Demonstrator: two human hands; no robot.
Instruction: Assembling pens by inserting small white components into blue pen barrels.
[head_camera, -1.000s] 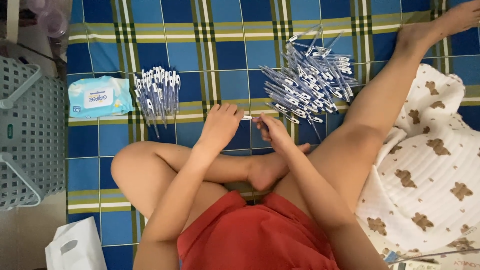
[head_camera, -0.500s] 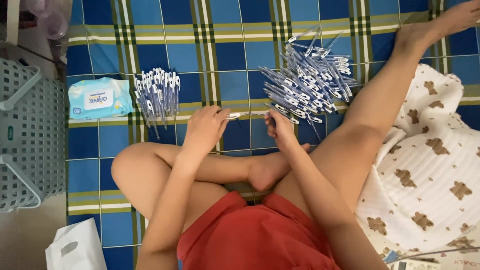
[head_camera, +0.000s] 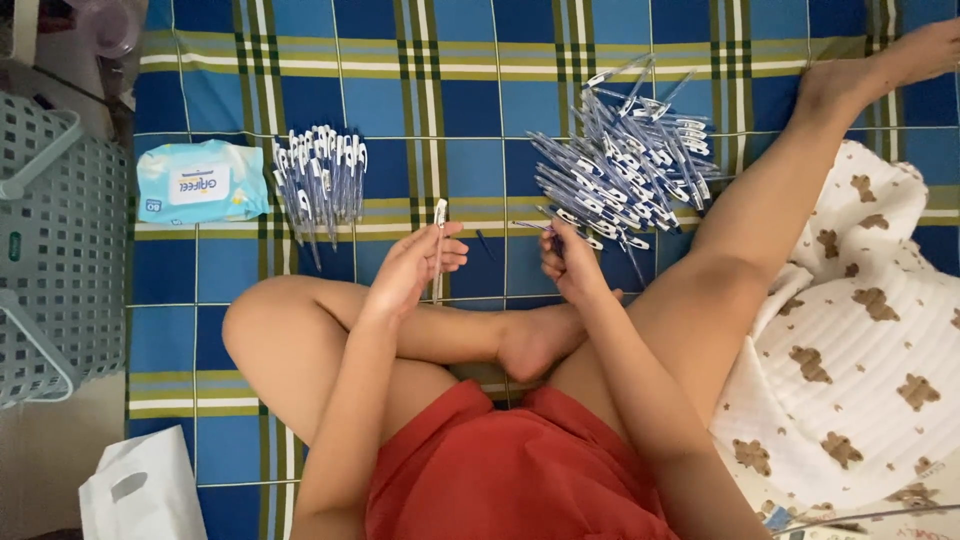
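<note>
A slim clear plastic pen with a white cap (head_camera: 439, 240) stands almost upright in the left hand (head_camera: 410, 272), whose fingers are curled loosely around it. The right hand (head_camera: 568, 262) is closed on a thin dark pen part (head_camera: 530, 226) just beside the loose heap of blue-and-white pens (head_camera: 630, 160). Half a second ago both hands were joined on one pen; now they are apart. A tidy bundle of pens (head_camera: 320, 180) lies left on the blue checked mat (head_camera: 230, 100).

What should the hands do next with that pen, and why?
Probably set the pen in the left hand onto the neat pile at left. It looks whole, while the right hand already grips a thin part beside the loose heap.
</note>
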